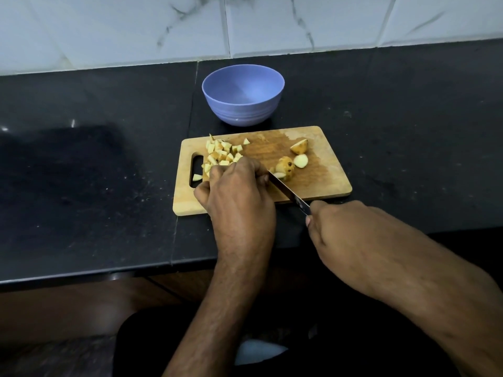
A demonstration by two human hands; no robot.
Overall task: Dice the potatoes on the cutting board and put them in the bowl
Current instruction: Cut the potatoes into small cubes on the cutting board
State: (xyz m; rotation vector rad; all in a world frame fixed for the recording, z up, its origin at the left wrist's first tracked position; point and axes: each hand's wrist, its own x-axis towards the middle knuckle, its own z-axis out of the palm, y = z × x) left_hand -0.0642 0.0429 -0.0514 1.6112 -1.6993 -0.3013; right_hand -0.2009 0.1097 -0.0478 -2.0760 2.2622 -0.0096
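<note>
Pale yellow diced potato cubes (221, 153) lie heaped at the left end of the rectangular wooden cutting board (326, 180), beside its handle slot, with one cube resting over the slot. Three larger brown-skinned potato chunks (298, 146) sit well apart from the heap, toward the board's right middle. The left hand (236, 191) rests on the board with its fingers curled down over something at the near edge of the heap; what they grip is hidden. The right hand (345, 232) is clamped around the handle of a steel-bladed knife (285, 190), whose blade slants up and left, its tip beside the left fingers and touching the nearest chunk. The round lavender plastic bowl (243, 95) stands on the black stone counter (95, 172) just behind the board.
</note>
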